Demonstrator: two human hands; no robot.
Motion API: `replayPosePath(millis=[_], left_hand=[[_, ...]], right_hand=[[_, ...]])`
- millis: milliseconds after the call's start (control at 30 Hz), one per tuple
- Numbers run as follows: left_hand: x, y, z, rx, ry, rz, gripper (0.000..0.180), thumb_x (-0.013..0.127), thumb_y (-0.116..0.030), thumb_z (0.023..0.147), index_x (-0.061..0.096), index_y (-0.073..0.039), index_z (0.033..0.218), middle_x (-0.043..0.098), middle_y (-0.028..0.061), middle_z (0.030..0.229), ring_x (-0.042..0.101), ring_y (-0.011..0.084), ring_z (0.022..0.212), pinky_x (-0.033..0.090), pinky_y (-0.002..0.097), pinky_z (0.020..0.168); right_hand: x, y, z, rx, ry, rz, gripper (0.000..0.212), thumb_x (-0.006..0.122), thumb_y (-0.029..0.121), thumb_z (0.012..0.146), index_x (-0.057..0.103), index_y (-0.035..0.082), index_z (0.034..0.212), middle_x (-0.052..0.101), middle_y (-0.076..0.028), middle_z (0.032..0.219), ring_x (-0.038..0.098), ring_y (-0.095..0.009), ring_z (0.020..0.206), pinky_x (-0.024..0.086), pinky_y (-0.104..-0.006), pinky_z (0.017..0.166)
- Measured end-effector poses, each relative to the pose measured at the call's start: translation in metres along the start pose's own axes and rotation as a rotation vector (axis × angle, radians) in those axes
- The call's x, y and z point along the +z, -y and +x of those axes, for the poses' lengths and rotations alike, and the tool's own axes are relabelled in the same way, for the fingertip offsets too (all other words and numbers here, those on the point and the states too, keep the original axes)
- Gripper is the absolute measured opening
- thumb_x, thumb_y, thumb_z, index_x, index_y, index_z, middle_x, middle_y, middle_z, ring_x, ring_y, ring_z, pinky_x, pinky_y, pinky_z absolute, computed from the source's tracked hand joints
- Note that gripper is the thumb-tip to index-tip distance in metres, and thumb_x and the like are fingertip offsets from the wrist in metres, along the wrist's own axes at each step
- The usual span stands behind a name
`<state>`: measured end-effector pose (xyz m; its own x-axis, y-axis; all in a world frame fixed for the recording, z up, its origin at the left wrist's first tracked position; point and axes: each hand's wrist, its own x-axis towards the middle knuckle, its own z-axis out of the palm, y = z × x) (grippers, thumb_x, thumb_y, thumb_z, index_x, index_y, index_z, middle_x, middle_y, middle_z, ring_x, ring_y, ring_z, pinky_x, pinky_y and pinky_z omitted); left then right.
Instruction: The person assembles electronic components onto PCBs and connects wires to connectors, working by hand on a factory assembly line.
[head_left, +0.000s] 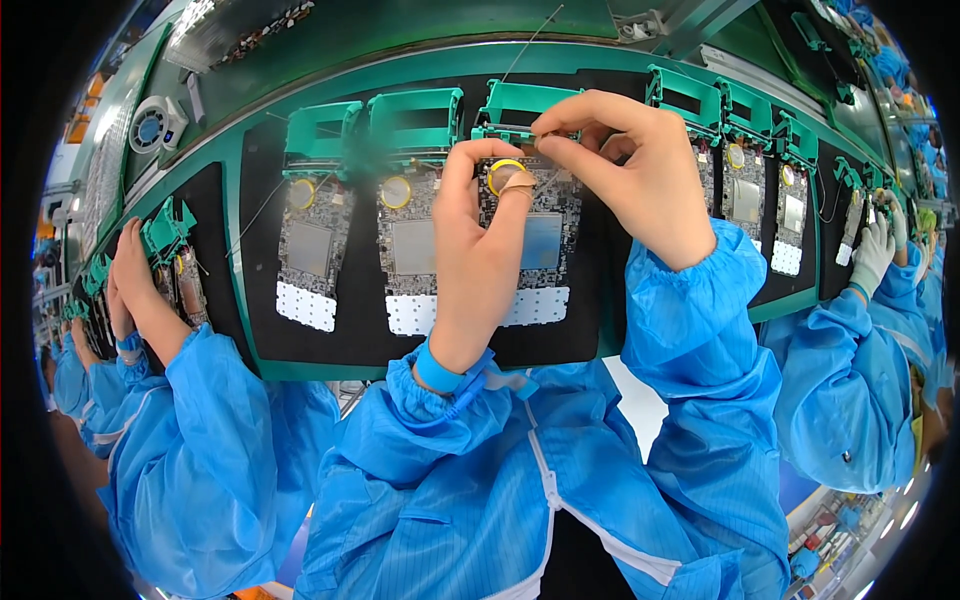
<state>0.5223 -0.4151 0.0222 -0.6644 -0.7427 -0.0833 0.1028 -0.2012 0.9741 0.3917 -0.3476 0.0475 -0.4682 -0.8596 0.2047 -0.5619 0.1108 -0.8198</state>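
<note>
A circuit board (550, 205) lies in front of me with a green plastic frame (525, 100) at its far end. My left hand (480, 250) is over its left part, index finger curled toward the frame. The left thumb, wrapped in a tan strip, is beside a yellow-rimmed round cell (507, 175). Just right of that fingertip, my right hand (640, 165) pinches at the frame's near edge. Whatever sits between the fingers of either hand is too small or hidden to name. From the frame, a thin dark wire (530, 45) sticks up.
Similar boards with green frames lie left (305, 255) and right (745, 200) on black mats (262, 310). A small white fan (155, 125) stands at the back left. Co-workers' hands (140, 270) are at the left, and a gloved hand (875, 250) is at the right.
</note>
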Motion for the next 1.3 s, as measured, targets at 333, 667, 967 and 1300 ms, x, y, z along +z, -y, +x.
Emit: replayPosePath(millis=[333, 667, 967, 1300], left_hand=[[-0.0007, 0.0013, 0.0000, 0.000, 0.007, 0.007, 0.013, 0.052, -0.004, 0.086, 0.049, -0.003, 0.099, 0.050, 0.0011, 0.085, 0.045, 0.0063, 0.077, 0.038, 0.0206, 0.065], [-0.0011, 0.0001, -0.0001, -0.004, 0.009, 0.019, 0.013, 0.053, -0.005, 0.086, 0.049, -0.002, 0.098, 0.051, 0.0020, 0.086, 0.045, 0.0073, 0.077, 0.038, 0.0213, 0.066], [-0.0024, 0.0014, 0.0005, 0.019, 0.001, 0.016, 0.014, 0.053, -0.004, 0.086, 0.049, -0.002, 0.099, 0.051, 0.0028, 0.087, 0.046, 0.0083, 0.078, 0.039, 0.0218, 0.068], [-0.0029, -0.0004, -0.0006, -0.011, -0.003, 0.014, 0.014, 0.053, -0.003, 0.085, 0.048, -0.003, 0.099, 0.051, 0.0023, 0.086, 0.046, 0.0078, 0.078, 0.038, 0.0216, 0.067]], right_hand=[[-0.0024, 0.0037, 0.0010, -0.032, 0.031, -0.069, 0.012, 0.067, 0.007, 0.076, 0.068, 0.006, 0.087, 0.065, 0.001, 0.078, 0.052, -0.006, 0.065, 0.036, -0.0190, 0.051], [-0.0013, 0.0020, 0.0021, -0.031, 0.030, -0.075, 0.012, 0.068, 0.006, 0.075, 0.068, 0.005, 0.087, 0.064, 0.001, 0.077, 0.051, -0.006, 0.064, 0.036, -0.0187, 0.050], [-0.0016, 0.0045, 0.0040, -0.006, 0.046, -0.073, 0.011, 0.067, 0.007, 0.076, 0.068, 0.006, 0.087, 0.064, 0.001, 0.077, 0.052, -0.005, 0.065, 0.036, -0.0179, 0.050], [-0.0007, 0.0039, 0.0030, 0.005, 0.048, -0.062, 0.012, 0.067, 0.006, 0.076, 0.068, 0.006, 0.088, 0.064, 0.001, 0.078, 0.054, -0.004, 0.067, 0.036, -0.0171, 0.051]])
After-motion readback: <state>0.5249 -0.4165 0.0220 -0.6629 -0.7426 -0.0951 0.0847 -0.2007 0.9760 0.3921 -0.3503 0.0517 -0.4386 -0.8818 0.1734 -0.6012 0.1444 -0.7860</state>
